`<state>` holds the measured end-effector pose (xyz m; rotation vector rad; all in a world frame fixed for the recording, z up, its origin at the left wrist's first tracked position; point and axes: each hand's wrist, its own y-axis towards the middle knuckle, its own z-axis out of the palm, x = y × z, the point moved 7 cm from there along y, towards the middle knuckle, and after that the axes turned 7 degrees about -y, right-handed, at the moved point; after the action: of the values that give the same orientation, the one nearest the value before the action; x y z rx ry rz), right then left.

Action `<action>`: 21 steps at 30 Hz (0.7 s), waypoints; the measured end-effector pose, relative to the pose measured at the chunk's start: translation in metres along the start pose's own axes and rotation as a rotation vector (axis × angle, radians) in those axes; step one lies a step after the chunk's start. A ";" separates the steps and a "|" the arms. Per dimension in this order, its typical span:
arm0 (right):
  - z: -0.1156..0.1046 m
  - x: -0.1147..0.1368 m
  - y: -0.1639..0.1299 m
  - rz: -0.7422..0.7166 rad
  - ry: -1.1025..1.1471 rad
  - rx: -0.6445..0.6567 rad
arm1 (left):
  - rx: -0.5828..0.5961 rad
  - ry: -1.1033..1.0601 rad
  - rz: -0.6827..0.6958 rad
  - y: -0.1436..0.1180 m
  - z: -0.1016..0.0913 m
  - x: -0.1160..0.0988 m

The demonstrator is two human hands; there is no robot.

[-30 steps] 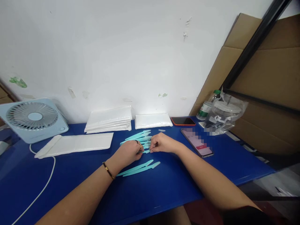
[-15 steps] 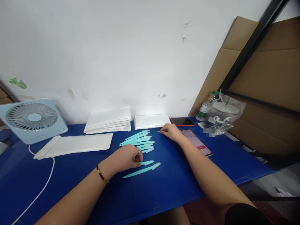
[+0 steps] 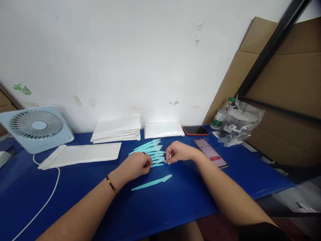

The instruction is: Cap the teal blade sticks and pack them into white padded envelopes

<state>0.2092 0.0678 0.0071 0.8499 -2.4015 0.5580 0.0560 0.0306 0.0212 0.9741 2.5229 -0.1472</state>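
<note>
Several turquoise eyebrow razors (image 3: 147, 144) lie in an overlapping fan on the blue table. My left hand (image 3: 136, 164) is closed at the near side of this fan, its fingers around the handle of another eyebrow razor (image 3: 157, 165) whose head points right. Opposite it, my right hand (image 3: 178, 152) is closed in a pinch on a small translucent piece (image 3: 165, 161), close to the razor's head. Whether the two touch I cannot tell. A single eyebrow razor (image 3: 151, 182) lies apart, closer to the table's front edge.
Stacked white packets (image 3: 116, 129) and another white pack (image 3: 164, 130) lie along the wall. A flat white sleeve (image 3: 90, 155) and blue fan (image 3: 38, 129) are on the left. Two phones, one red-edged (image 3: 195, 130), one lit (image 3: 212, 154), a bottle (image 3: 219, 117) and bagged cup (image 3: 239, 122) occupy the right.
My right hand has come left and nearer from beside the white pack, with the small translucent piece. My left hand has shifted slightly away from me with its razor, towards the fan.
</note>
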 end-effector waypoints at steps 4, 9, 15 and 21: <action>0.004 0.011 0.004 -0.036 -0.051 -0.028 | -0.004 0.013 -0.013 0.000 -0.001 0.001; 0.006 0.022 0.006 -0.082 -0.101 -0.078 | -0.017 0.005 0.000 0.002 0.004 0.000; 0.003 0.032 0.005 -0.126 -0.146 -0.146 | -0.042 -0.041 -0.029 0.003 0.006 -0.001; -0.022 0.026 0.011 -0.127 -0.253 -0.487 | -0.118 0.001 -0.240 -0.005 -0.009 0.029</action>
<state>0.1920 0.0756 0.0379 0.8799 -2.5188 -0.1952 0.0306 0.0469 0.0169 0.6252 2.6092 -0.0677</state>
